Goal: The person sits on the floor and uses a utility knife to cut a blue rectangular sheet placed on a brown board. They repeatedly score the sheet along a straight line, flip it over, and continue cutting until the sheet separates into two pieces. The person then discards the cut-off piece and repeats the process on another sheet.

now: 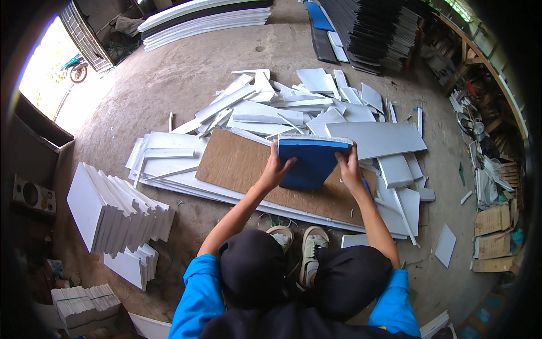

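Observation:
Both of my hands hold a blue board (307, 164) with a rough white upper edge, tilted up in front of my knees. My left hand (275, 171) is closed on its left side near the top, thumb on the blue face. At the upper right corner my right hand (349, 164) grips it the same way. Beneath it lies a brown wooden sheet (237, 166) on top of white panels; whether the board's lower edge rests on the wood I cannot tell. A long white panel (389, 138) lies just beyond my right hand.
Loose white offcuts (254, 101) are heaped beyond the wooden sheet. White panels (113, 209) stand in a row at left, near a speaker (34, 195). Dark and white sheets (372, 34) are stacked at the far right. Cardboard (492, 220) and clutter line the right side.

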{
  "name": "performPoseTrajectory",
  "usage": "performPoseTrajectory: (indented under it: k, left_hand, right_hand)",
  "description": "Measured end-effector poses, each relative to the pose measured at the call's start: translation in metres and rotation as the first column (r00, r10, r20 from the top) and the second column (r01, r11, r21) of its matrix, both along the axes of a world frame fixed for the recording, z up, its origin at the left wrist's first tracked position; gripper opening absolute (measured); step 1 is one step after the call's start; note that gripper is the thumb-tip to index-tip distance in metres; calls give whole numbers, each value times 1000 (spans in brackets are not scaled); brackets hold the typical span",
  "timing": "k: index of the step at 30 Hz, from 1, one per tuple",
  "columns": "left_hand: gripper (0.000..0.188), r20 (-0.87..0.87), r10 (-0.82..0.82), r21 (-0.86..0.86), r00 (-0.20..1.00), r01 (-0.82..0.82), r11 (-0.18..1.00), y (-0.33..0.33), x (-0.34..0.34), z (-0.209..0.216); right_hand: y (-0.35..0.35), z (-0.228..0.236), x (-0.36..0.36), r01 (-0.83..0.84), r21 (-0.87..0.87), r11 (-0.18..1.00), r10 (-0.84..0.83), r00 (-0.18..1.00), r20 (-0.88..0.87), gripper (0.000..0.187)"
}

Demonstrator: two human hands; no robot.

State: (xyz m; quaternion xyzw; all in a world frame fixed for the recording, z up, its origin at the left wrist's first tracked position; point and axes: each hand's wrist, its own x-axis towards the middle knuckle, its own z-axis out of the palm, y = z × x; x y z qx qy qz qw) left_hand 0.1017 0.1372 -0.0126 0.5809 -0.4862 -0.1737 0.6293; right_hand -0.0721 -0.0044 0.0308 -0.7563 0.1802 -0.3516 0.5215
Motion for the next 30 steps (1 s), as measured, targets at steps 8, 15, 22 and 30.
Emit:
performPoseTrajectory:
  k: [8,15,22,30]
  left_hand:
    - [69,23,-39,109,999,36,993,9,-25,-46]
    - [70,-208,1,171,978,36,985,-3,-34,-63]
    - [68,-305,37,190,952,23,981,-15,-51,-62]
    - [65,-299,155,243,942,-82,967,-21,-47,-78]
  right_hand:
    - [-16,-17,-1,186,283,941,-226,968,113,45]
    - [-6,-65,-4,326,-55,944,-328,902,-282,60]
    - [-4,-79,-3,369,-283,885,-461,780,-423,57]
    - [-12,-94,16,323,-303,897,-438,740,-510,51]
